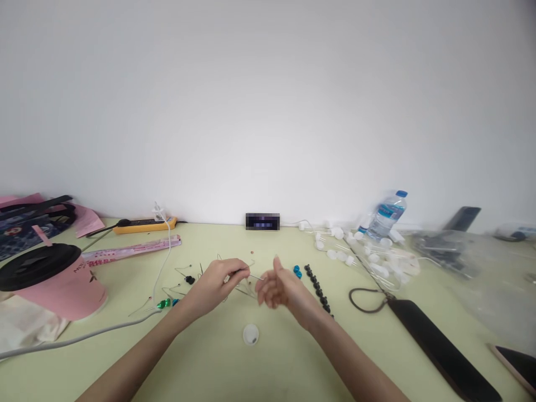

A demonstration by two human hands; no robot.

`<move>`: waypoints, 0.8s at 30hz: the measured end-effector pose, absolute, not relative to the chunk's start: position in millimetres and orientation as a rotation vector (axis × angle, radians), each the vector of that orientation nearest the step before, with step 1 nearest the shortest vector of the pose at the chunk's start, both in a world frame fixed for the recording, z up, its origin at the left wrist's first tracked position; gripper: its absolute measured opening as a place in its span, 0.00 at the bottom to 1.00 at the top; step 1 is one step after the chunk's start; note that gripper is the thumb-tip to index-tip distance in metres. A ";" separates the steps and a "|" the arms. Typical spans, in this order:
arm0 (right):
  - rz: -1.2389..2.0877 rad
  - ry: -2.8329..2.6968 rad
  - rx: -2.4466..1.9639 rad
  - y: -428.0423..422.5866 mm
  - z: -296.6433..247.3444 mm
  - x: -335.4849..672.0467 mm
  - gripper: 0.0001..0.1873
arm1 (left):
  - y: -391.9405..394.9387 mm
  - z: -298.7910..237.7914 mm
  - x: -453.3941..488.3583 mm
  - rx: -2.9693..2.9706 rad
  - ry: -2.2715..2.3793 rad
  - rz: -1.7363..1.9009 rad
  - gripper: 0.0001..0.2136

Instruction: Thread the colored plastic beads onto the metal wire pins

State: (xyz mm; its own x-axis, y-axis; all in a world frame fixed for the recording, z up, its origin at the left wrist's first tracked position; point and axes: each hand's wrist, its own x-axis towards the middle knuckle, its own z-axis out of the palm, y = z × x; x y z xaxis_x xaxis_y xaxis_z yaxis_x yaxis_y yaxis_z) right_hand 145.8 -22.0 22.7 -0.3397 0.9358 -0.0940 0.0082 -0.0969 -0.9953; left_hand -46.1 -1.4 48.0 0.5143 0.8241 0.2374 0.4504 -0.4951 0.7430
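Observation:
My left hand [215, 283] is closed in a pinch on a thin metal wire [253, 276] that sticks out to the right. My right hand [278, 288] is just right of the wire's tip, thumb up and fingers curled and somewhat blurred; what it holds, if anything, is too small to make out. Both hands hover above the pale green table [209, 363]. Thin bent wires [184, 279] with small beads lie under and left of the hands. A small white cap [250, 334] lies on the table below the hands.
Blue beads [297, 272] and a row of black beads [317, 288] lie to the right. White caps on sticks [368, 257], a water bottle [387, 215] and plastic bags sit at the far right. A pink cup [54, 282], a power strip [144, 225] and a white cable [84, 335] are on the left. A dark strap [435, 346] lies at the near right.

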 end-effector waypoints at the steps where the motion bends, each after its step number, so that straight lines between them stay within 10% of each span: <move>1: 1.729 -1.353 -1.040 -20.5 22.1 146.8 0.30 | -2.9 48.0 -44.9 2.215 1.026 0.793 0.15; 5: 1.574 -1.456 -0.984 -20.3 17.1 142.0 0.20 | -5.5 46.3 -41.7 2.263 1.017 0.792 0.15; 13: -0.123 -2.231 -1.042 -28.8 -4.6 131.8 0.14 | 9.0 37.3 -48.4 1.777 0.910 0.603 0.14; 21: 1.463 -1.551 -1.129 -19.8 13.6 138.3 0.30 | 0.5 35.7 -46.3 2.389 0.896 0.941 0.14; 24: 1.046 -1.719 -1.153 -21.1 14.2 140.6 0.22 | 0.2 32.2 -42.8 2.278 0.947 0.950 0.14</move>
